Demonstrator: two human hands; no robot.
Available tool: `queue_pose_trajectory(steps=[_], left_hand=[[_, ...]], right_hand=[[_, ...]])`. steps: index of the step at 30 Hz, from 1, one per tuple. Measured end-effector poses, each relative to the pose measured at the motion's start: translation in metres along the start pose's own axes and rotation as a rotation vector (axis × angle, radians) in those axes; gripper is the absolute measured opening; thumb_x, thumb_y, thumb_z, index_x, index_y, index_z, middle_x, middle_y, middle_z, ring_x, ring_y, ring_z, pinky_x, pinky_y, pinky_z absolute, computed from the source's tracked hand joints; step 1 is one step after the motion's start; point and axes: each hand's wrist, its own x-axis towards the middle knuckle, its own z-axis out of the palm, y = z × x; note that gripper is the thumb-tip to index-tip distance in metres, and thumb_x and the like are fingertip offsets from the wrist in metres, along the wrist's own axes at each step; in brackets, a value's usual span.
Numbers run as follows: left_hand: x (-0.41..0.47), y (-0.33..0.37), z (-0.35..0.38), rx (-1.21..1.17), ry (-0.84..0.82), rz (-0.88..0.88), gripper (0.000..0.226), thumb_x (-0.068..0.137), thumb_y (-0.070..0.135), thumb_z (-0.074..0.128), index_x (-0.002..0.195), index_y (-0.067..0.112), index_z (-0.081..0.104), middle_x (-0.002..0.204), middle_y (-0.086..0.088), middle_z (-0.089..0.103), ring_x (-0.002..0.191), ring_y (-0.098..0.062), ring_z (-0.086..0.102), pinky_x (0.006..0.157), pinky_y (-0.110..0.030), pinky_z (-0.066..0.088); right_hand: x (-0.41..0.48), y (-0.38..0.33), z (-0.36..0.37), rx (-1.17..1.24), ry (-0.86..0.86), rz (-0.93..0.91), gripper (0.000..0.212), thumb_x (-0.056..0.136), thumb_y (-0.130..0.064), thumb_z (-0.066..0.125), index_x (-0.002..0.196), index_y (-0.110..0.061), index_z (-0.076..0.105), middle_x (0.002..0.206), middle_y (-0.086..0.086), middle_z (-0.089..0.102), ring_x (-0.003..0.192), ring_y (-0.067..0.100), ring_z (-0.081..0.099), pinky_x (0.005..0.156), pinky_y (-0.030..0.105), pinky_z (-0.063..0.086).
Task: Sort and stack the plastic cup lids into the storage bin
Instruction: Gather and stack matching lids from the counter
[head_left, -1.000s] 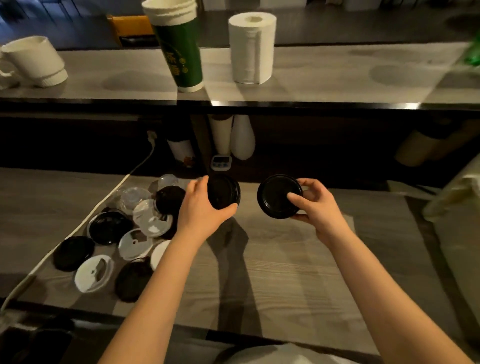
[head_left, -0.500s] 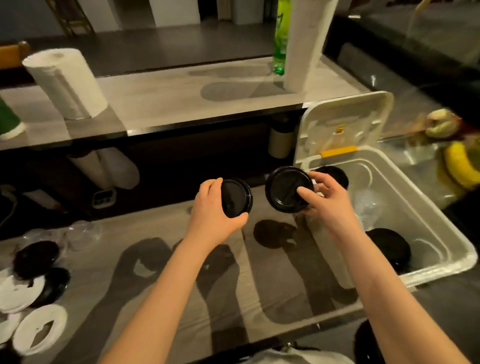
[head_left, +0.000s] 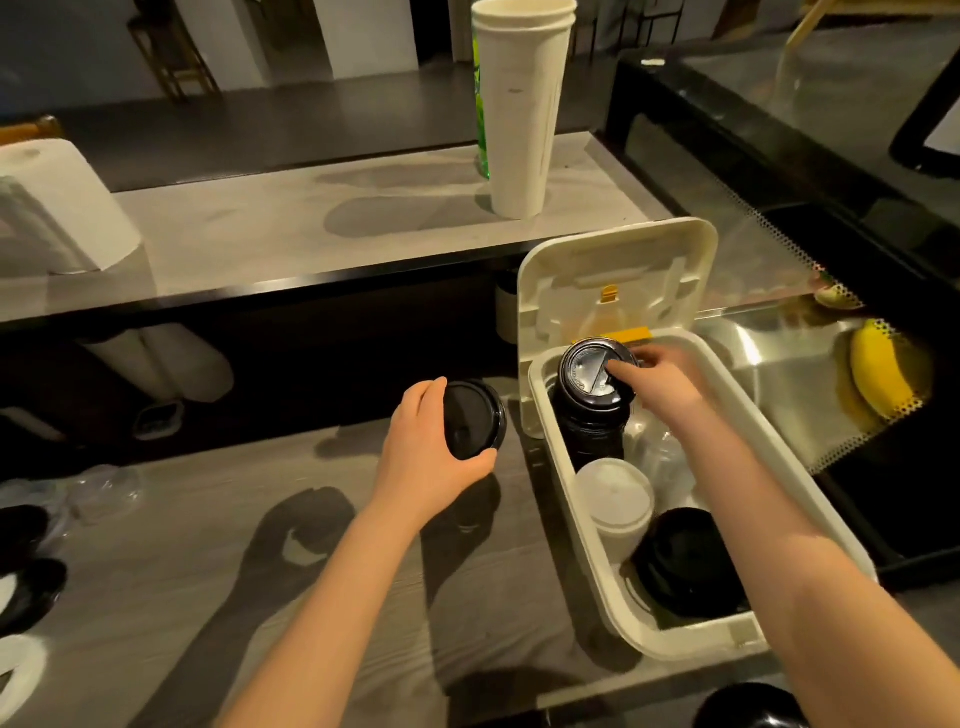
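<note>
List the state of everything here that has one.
storage bin, open, its cover standing upright at the back.
left hand, grips a black lid above the table, outside the bin.
right hand, holds a second black lid on top of the tall black stack in the bin.
white lid stack, upright in the bin.
paper cups, stacked upright on the counter.

Raised shelf (head_left: 311, 228): stack of tall white cups (head_left: 522, 109) at right end, green bottle (head_left: 481, 130) just behind. Paper towel roll (head_left: 62, 208) at left end. Under shelf: two white rolls (head_left: 176, 364), small digital gadget (head_left: 158, 418) near them. Banana (head_left: 880, 374) far right, on shiny metal. Wood-grain counter (head_left: 156, 545) in foreground.
</note>
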Motion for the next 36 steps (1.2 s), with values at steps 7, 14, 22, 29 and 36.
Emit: queue_pose_trajectory(steps=[7,14,22,29,36], left_hand=[[-0.005,0.01,0.006,-0.005,0.023,-0.039,0.092,0.075,0.04,0.073,0.147,0.014,0.022,0.148,0.002,0.026,0.135,-0.015,0.028,0.107,-0.027,0.029],[-0.005,0.026,0.012,-0.026,0.034,-0.006,0.094,0.075,0.041,0.073,0.148,0.016,0.02,0.149,0.003,0.025,0.136,-0.015,0.027,0.109,-0.03,0.029],[-0.016,0.086,0.036,0.015,-0.04,0.326,0.106,0.073,0.04,0.073,0.15,0.022,0.001,0.149,0.003,0.027,0.136,-0.017,0.022,0.108,-0.036,0.03],[-0.026,0.093,0.062,0.109,-0.147,0.406,0.098,0.08,0.046,0.068,0.15,0.019,0.005,0.155,0.002,0.017,0.141,-0.013,0.013,0.115,-0.032,0.018],[-0.025,0.067,0.075,0.261,-0.279,0.246,0.08,0.088,0.057,0.046,0.15,0.016,0.015,0.159,0.0,0.002,0.146,-0.014,-0.003,0.118,-0.042,0.015]], right_hand=[[-0.004,0.004,-0.012,-0.253,-0.152,0.024,0.031,0.083,-0.029,0.07,0.107,-0.011,0.063,0.102,0.006,0.062,0.088,0.021,0.058,0.072,0.029,0.043],[-0.022,0.008,-0.026,-0.078,0.146,-0.246,0.04,0.084,-0.03,0.064,0.121,-0.019,0.057,0.105,0.002,0.058,0.092,0.018,0.057,0.077,0.027,0.044],[-0.076,0.0,-0.041,0.108,-0.377,-0.289,0.029,0.086,-0.014,0.066,0.115,-0.014,0.059,0.074,0.002,0.059,0.058,0.008,0.061,0.051,0.017,0.049],[-0.082,0.029,-0.068,0.048,-0.348,-0.141,0.03,0.087,-0.01,0.065,0.115,-0.013,0.058,0.077,0.014,0.06,0.054,0.016,0.061,0.055,0.023,0.055],[-0.078,0.067,-0.085,-0.261,-0.402,0.08,0.036,0.09,-0.019,0.062,0.124,-0.01,0.056,0.087,0.011,0.065,0.058,0.021,0.062,0.055,0.026,0.051]])
